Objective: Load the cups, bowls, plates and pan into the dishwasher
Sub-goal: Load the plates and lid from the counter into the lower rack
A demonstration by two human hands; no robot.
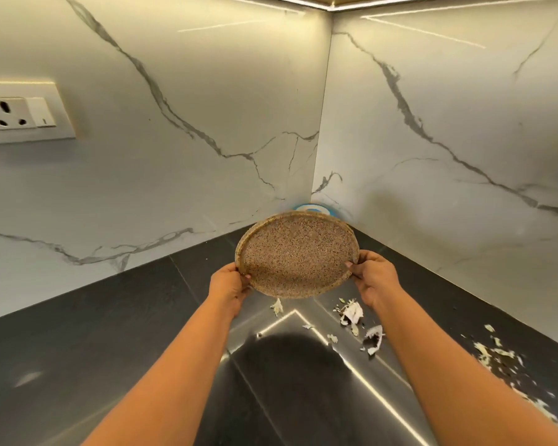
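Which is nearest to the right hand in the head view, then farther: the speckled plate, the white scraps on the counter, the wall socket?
1. Speckled plate: held by the right hand at its rim.
2. White scraps: on the counter, just below that hand.
3. Wall socket: far left on the wall.

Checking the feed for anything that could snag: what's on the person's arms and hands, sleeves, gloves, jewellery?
Both forearms are bare to the frame's bottom edge, no sleeves showing. The left hand and right hand wear no gloves, and no rings, watch or bracelets show.
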